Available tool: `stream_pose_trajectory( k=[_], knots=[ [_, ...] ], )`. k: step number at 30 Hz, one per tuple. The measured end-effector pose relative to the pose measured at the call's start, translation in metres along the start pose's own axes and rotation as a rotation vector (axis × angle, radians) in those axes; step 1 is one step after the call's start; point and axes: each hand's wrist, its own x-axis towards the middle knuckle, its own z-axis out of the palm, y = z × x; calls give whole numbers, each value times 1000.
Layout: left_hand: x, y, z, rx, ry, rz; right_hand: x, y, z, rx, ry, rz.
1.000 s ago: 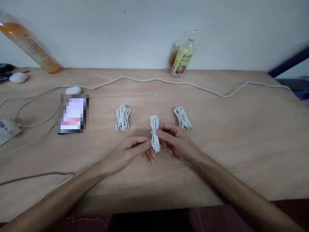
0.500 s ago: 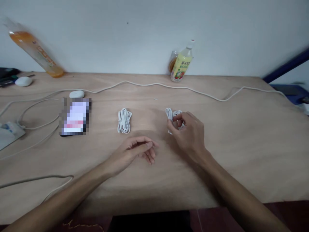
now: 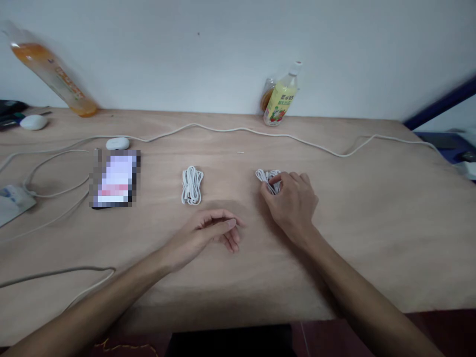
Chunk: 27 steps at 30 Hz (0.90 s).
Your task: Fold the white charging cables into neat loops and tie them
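Observation:
My right hand (image 3: 295,201) is on a coiled white cable (image 3: 263,175), its thumb and index finger around the near part of the bundle. That hand hides much of the coil. A second coiled white cable (image 3: 192,186) lies on the table to the left, folded into long loops and touched by neither hand. Below and to the right of this second coil, my left hand (image 3: 210,230) hovers or rests with nothing in it, its fingers loosely bent and apart.
A long white cord (image 3: 219,130) runs across the wooden table (image 3: 372,223). A blurred-out phone (image 3: 116,178) and a small white case (image 3: 117,144) lie left. A yellow-labelled bottle (image 3: 281,99) and an orange drink bottle (image 3: 52,77) stand by the wall.
My right hand has come down slightly onto the right-hand cable coil, its fingers closing about it. My left hand and the other coil look unmoved.

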Motion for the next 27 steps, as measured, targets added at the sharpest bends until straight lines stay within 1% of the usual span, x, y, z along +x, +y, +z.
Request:
stream_pose_trajectory(
  k=[6, 13, 20, 27],
  knots=[
    [-1, -1, 0, 25, 2, 4, -2, -2, 0, -19, 22, 32],
    [0, 2, 0, 61, -12, 27, -1, -4, -1, -6, -31, 61],
    [0, 2, 0, 72, -10, 19, -2, -5, 0, -7, -19, 57],
    [1, 2, 0, 54, -29, 13, -3, -1, 2, -30, 18, 18]
  ],
)
